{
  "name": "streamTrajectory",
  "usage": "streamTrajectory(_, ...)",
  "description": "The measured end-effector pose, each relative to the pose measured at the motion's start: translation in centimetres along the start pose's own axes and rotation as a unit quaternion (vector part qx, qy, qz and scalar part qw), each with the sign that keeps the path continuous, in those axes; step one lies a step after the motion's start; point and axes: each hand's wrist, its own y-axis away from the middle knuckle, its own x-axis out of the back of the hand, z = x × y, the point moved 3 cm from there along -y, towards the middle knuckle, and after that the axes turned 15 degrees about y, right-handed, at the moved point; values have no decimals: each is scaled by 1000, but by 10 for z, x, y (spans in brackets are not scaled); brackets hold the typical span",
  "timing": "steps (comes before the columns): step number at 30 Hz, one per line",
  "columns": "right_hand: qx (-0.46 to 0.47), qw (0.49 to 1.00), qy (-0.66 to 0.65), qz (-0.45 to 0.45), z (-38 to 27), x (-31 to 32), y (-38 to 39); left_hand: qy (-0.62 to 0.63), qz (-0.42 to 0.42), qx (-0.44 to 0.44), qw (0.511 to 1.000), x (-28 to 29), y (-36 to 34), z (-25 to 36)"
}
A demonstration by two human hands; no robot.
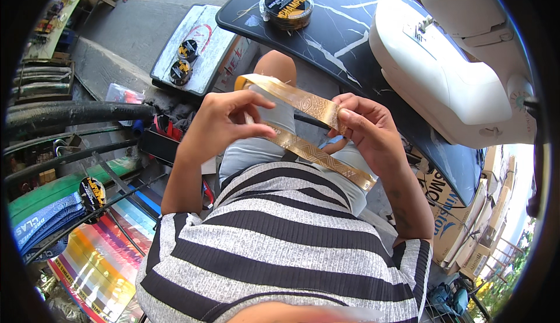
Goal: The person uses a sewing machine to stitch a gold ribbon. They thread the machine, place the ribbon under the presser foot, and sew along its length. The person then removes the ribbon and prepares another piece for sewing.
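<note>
A long gold patterned ribbon (303, 98) loops over my lap, with one length stretched between my hands and another (318, 159) hanging lower toward my right thigh. My left hand (227, 124) has its index finger and thumb curved apart, while its other fingers curl on the ribbon at the left side of the loop. My right hand (370, 124) pinches the upper length between thumb and fingers, printed side facing up.
A black marble-patterned table (332, 37) ahead holds a round stack of medals or discs (286, 8) and a white machine (437, 84). A low white stand (169, 43) carries two smaller discs. Metal rails (76, 113) with coloured ribbons lie left; cardboard boxes (443, 229) stand right.
</note>
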Motion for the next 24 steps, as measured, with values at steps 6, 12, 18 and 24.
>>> streamTrajectory(6, -65, 990, -120, -17, -3, -23, 0, -180, 102, -472, 857, -39, -1, 32)
streamTrajectory(12, -40, 989, -141, -21, -11, -36, -1, -168, 141, -487, 845, -34, -4, 35)
streamTrajectory(18, 26, 999, -3, -25, -23, -43, -17, -58, 181, -467, 864, -19, -7, 29)
streamTrajectory(24, 347, 721, 562, 211, -55, -34, -93, 407, 165, -199, 876, 1, -18, 1)
